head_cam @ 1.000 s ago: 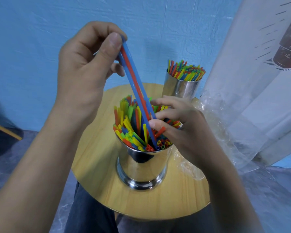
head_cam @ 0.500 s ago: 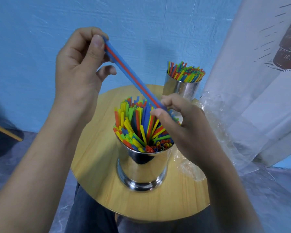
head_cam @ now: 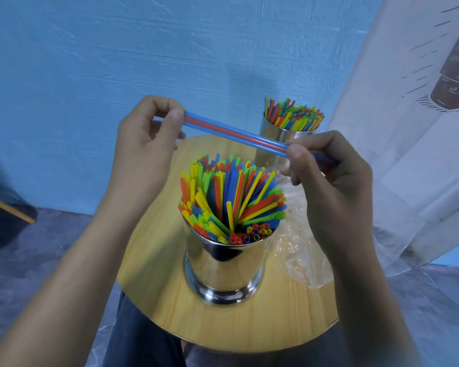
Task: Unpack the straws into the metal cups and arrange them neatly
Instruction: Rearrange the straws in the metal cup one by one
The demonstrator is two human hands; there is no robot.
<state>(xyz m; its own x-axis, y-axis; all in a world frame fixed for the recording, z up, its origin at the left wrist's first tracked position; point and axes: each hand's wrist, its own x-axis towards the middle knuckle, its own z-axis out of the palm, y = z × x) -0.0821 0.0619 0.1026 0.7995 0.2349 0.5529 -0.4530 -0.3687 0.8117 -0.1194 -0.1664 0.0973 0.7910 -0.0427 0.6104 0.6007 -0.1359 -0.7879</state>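
Three straws [head_cam: 233,135], two blue and one red, are held nearly level above the near metal cup [head_cam: 223,268]. My left hand [head_cam: 146,144] pinches their left ends and my right hand [head_cam: 329,176] pinches their right ends. The near cup stands in the middle of the round wooden table [head_cam: 276,321] and is packed with several red, yellow, green and blue straws [head_cam: 231,202] that fan outward. A second metal cup [head_cam: 273,136] at the far side of the table also holds several coloured straws [head_cam: 294,117].
Crumpled clear plastic wrap [head_cam: 300,250] lies on the table to the right of the near cup. A white curtain [head_cam: 408,128] hangs at the right, a blue wall [head_cam: 170,49] behind. My dark-trousered legs [head_cam: 143,340] are under the table's near edge.
The three straws came fully out of the near cup and swung from steep to nearly level. My left hand dropped lower; my right hand slid to the straws' right ends.
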